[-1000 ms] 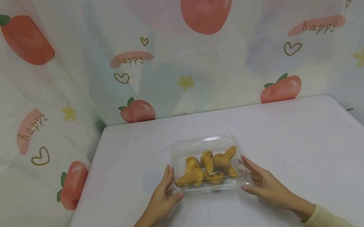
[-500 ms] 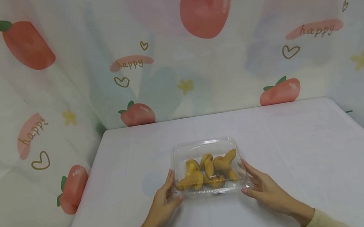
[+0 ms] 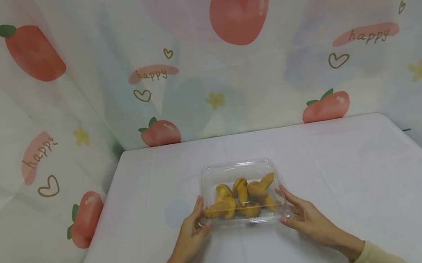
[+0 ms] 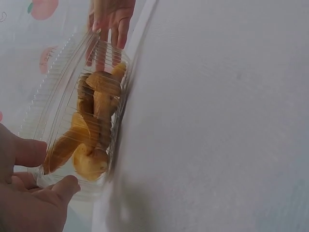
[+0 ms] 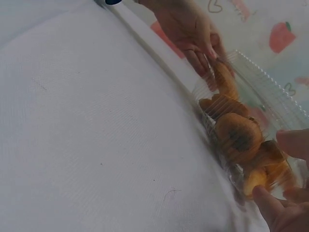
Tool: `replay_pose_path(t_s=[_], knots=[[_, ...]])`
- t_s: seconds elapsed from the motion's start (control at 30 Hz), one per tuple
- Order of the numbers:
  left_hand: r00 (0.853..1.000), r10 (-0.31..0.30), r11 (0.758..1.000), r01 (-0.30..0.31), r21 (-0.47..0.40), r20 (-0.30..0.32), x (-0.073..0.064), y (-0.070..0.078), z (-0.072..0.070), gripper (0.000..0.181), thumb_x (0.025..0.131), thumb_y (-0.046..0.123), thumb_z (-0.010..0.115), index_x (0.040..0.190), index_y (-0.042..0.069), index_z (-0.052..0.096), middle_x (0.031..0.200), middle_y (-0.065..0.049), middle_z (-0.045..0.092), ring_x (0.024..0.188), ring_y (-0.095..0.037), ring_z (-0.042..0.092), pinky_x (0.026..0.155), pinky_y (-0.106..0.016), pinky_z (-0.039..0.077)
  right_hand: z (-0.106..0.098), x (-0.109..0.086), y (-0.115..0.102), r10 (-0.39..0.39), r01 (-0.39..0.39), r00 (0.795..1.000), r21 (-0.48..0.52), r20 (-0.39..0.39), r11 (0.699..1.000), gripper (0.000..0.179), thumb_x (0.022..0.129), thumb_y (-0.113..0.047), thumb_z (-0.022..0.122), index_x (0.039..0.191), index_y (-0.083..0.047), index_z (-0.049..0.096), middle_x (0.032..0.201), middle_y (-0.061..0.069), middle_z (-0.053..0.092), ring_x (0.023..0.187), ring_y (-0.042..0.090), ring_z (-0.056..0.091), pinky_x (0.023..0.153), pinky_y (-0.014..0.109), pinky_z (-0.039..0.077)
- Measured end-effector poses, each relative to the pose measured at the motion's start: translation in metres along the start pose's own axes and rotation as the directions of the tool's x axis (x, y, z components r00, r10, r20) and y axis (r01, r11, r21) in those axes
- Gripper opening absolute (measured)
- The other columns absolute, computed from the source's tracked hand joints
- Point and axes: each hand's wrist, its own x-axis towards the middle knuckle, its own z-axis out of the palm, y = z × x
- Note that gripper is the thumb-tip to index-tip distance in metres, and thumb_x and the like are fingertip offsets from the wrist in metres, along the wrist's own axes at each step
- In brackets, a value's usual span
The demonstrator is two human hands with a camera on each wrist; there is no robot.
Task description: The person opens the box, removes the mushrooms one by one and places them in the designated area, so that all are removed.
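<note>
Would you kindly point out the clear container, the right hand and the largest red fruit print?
Clear container [image 3: 237, 170], head view: a bare part near its far edge.
Right hand [image 3: 310, 217], head view: middle of the hand.
Largest red fruit print [image 3: 239, 10], head view: its red middle.

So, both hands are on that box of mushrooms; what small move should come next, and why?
I'd probably settle the box level on the table: the left hand and right hand hold its opposite ends, and the mushrooms lie jumbled inside, where a tilt might shift them. Whether it already touches is hard to tell.
</note>
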Motion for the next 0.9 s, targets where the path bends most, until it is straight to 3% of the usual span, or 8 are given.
replay_pose_path(t_s=[0.07, 0.17, 0.23, 0.73, 0.9], knots=[[1.000, 0.006, 1.000, -0.006, -0.009, -0.016, 0.0000, 0.0001, 0.0015, 0.068, 0.097, -0.007, 0.053, 0.156, -0.009, 0.019, 0.168, -0.021, 0.010, 0.153, -0.040, 0.022, 0.115, -0.028, 0.041, 0.0007, 0.0001, -0.0008, -0.002, 0.002, 1.000, -0.003, 0.001, 1.000, 0.083, 0.098, -0.010, 0.063, 0.156, 0.014, 0.007, 0.164, 0.033, 0.006, 0.145, 0.060, 0.017, 0.106, 0.049, 0.044], [0.999, 0.010, 1.000, -0.010, 0.007, -0.034, -0.0007, 0.0012, 0.0041, 0.066, 0.098, -0.007, 0.051, 0.156, -0.009, 0.019, 0.168, -0.021, 0.010, 0.156, -0.036, 0.013, 0.120, -0.036, 0.023, 0.0013, 0.0004, -0.0014, -0.004, 0.004, 1.000, -0.008, 0.002, 1.000, 0.082, 0.100, -0.010, 0.061, 0.156, 0.014, 0.007, 0.165, 0.033, 0.006, 0.146, 0.059, 0.014, 0.106, 0.049, 0.042], [0.999, 0.018, 1.000, -0.017, 0.016, -0.049, -0.0011, 0.0019, 0.0057, 0.065, 0.099, -0.007, 0.050, 0.156, -0.009, 0.020, 0.168, -0.022, 0.011, 0.155, -0.036, 0.012, 0.119, -0.040, 0.020, 0.0014, 0.0005, -0.0014, -0.007, 0.007, 1.000, -0.006, 0.000, 1.000, 0.082, 0.100, -0.010, 0.061, 0.156, 0.014, 0.007, 0.165, 0.033, 0.007, 0.146, 0.059, 0.013, 0.107, 0.049, 0.040], [0.998, 0.014, 0.989, -0.004, 0.145, -0.066, -0.0040, 0.0038, 0.0025, 0.057, 0.102, -0.002, 0.046, 0.154, -0.010, 0.024, 0.165, -0.022, 0.018, 0.151, -0.038, 0.027, 0.118, -0.042, 0.026, 0.0052, 0.0010, 0.0009, -0.029, 0.030, 0.999, 0.005, -0.034, 1.000, 0.079, 0.100, -0.008, 0.061, 0.157, 0.011, 0.010, 0.163, 0.034, 0.012, 0.145, 0.057, 0.020, 0.105, 0.048, 0.045], [0.999, 0.012, 0.991, -0.007, 0.135, -0.039, -0.0033, 0.0041, 0.0009, 0.060, 0.102, -0.003, 0.048, 0.155, -0.011, 0.022, 0.166, -0.023, 0.014, 0.151, -0.040, 0.026, 0.117, -0.040, 0.030, 0.0059, 0.0026, 0.0032, -0.065, 0.065, 0.996, 0.004, -0.057, 0.998, 0.076, 0.100, -0.007, 0.060, 0.156, 0.012, 0.013, 0.163, 0.034, 0.013, 0.146, 0.048, 0.019, 0.105, 0.027, 0.048]])
